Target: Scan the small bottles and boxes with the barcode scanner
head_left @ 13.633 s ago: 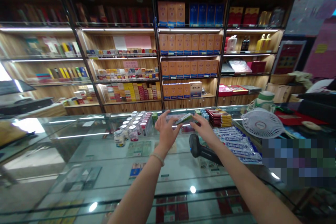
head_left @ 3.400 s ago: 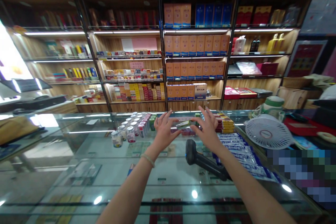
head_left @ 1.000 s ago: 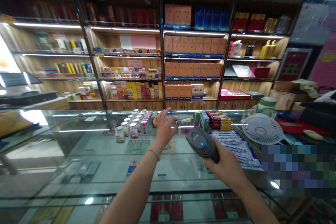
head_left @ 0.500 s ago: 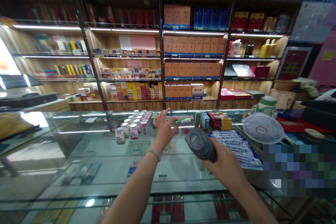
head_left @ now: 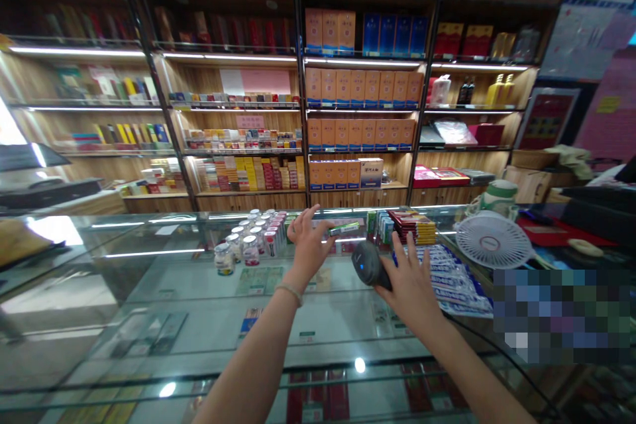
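Observation:
My left hand [head_left: 311, 248] reaches over the glass counter, its fingertips on the near end of a slim green-and-white pack [head_left: 344, 229]. The other fingers are raised and spread. In my right hand [head_left: 410, 281] is a dark grey barcode scanner [head_left: 366, 264], a small blue light showing on its head. Its handle sits by my thumb, while several fingers stretch out away from it. Just beyond the right hand are blue-and-white packets [head_left: 450, 278] in a spread row and stacked red and yellow packs [head_left: 415, 226].
Several lidded jars [head_left: 250, 248] stand in rows left of my left hand. A white fan [head_left: 493, 240] and a green-lidded container [head_left: 498, 195] are at the right. A black cable [head_left: 501, 344] runs along the right. Lit shelves [head_left: 362, 152] of boxes line the back.
The scanner has turned, its head pointing lower, and its light now shows blue. The right hand's fingers have gone from wrapped around to stretched out. The left hand keeps its place at the pack.

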Demonstrator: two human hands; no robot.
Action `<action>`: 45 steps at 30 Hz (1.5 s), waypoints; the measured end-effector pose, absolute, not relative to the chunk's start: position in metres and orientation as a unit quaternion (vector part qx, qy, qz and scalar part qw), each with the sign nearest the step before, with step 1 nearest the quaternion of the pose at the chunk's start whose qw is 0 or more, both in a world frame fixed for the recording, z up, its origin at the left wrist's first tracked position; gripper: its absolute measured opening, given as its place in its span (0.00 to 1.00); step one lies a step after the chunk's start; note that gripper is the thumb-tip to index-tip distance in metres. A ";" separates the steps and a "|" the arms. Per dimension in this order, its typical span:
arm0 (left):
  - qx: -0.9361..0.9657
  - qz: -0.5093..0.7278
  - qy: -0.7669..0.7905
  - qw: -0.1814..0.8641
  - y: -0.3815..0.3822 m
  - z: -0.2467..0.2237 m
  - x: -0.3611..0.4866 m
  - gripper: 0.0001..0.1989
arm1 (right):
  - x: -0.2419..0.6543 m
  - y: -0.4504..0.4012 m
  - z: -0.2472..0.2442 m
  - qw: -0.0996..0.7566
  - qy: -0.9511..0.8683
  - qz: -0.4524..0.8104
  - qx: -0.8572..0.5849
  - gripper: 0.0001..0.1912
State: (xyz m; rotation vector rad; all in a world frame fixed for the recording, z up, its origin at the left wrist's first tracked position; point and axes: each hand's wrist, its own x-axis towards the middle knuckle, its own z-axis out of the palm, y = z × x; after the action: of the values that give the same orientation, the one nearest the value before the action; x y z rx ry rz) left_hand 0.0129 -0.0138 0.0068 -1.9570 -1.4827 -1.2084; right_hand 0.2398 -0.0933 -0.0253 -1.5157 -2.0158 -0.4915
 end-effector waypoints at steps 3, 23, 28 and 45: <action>-0.698 -0.435 -0.530 0.205 -0.013 0.006 0.013 0.09 | 0.239 -0.084 -0.034 0.264 -0.748 -0.198 -0.575 0.20; -0.702 -0.431 -0.526 0.208 -0.012 0.005 0.013 0.08 | 0.228 -0.080 -0.035 0.192 -0.762 -0.179 -0.591 0.22; -0.703 -0.432 -0.525 0.211 -0.011 0.005 0.013 0.08 | 0.224 -0.084 -0.038 0.167 -0.768 -0.136 -0.603 0.26; -0.700 -0.441 -0.526 0.198 -0.013 0.006 0.013 0.07 | 0.220 -0.023 0.018 0.191 -0.766 -0.017 -0.614 0.31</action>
State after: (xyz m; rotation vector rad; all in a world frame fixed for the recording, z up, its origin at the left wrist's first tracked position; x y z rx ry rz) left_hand 0.0131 -0.0132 0.0055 -1.9581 -1.4728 -1.2342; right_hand 0.2199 -0.0230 0.0179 -1.7234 -2.1518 -0.0482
